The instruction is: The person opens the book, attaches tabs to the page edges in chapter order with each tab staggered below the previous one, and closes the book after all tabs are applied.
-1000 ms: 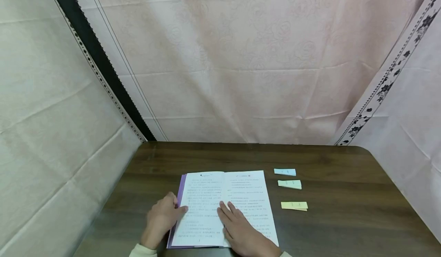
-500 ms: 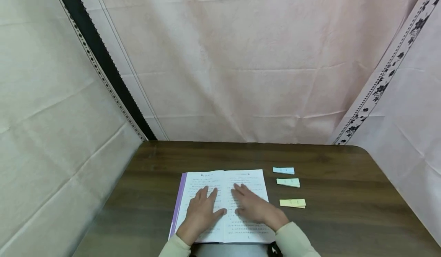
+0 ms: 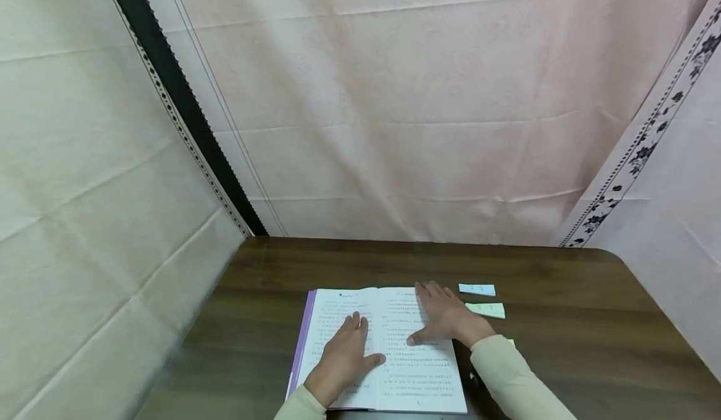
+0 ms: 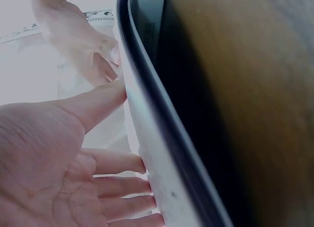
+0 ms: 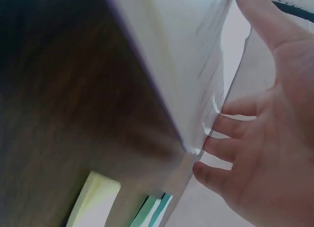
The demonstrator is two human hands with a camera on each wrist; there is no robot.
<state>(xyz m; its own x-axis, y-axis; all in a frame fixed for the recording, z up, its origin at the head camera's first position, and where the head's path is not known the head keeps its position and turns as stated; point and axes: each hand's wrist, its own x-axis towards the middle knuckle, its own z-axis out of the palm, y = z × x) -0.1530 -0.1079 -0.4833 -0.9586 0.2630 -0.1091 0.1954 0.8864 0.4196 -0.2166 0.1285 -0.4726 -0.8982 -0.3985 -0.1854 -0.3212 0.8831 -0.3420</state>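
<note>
An open book (image 3: pixel 388 370) with a purple cover lies on the dark wooden table (image 3: pixel 563 345), printed pages up. My left hand (image 3: pixel 345 357) lies flat on the left page, fingers straight. My right hand (image 3: pixel 447 317) rests flat on the upper part of the right page, its fingers reaching the book's top right corner. In the left wrist view my left hand (image 4: pixel 98 158) touches the page edge of the book (image 4: pixel 162 153). Seen from the right wrist, my right hand (image 5: pixel 255 148) has its fingertips against the book's corner (image 5: pixel 196 79).
To the right of the book lie a blue sticky-note pad (image 3: pixel 477 289) and a green one (image 3: pixel 487 310); a yellow pad (image 5: pixel 95 197) is mostly hidden by my right sleeve. Pale pink cloth walls stand behind and to both sides of the table.
My right hand has slid from the middle of the book toward its upper right corner. My left hand moved from the book's left edge onto the left page and stays there.
</note>
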